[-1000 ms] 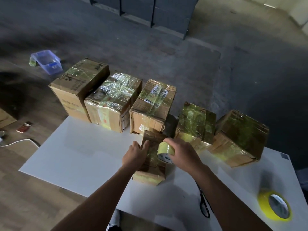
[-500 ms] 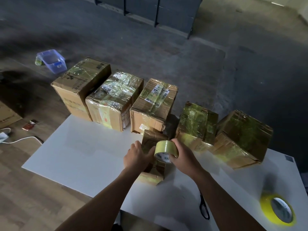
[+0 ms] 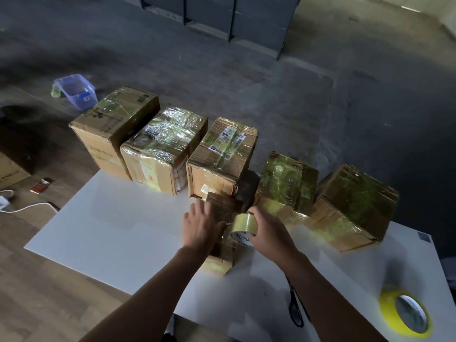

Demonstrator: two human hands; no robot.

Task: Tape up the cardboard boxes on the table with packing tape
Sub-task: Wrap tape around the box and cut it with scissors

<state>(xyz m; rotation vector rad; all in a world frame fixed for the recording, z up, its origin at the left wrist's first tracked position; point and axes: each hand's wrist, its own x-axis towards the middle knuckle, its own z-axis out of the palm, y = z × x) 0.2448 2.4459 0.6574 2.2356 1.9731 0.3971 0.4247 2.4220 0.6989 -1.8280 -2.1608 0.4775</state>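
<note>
Box [image 3: 224, 206] seemingly pressed by left hand [image 3: 200, 226], tape [image 3: 245, 223] gripped

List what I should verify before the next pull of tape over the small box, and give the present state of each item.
1. The left hand lies flat on the small box, steadying it: ok.
2. The right hand grips the tape roll: ok.
3. End of the tape stuck to the small box: cannot tell, hands and glare hide it.
4. Top flaps closed: cannot tell, the left hand covers them.
5. The scissors lie on the table by the right forearm, probably in reach: ok.
</note>
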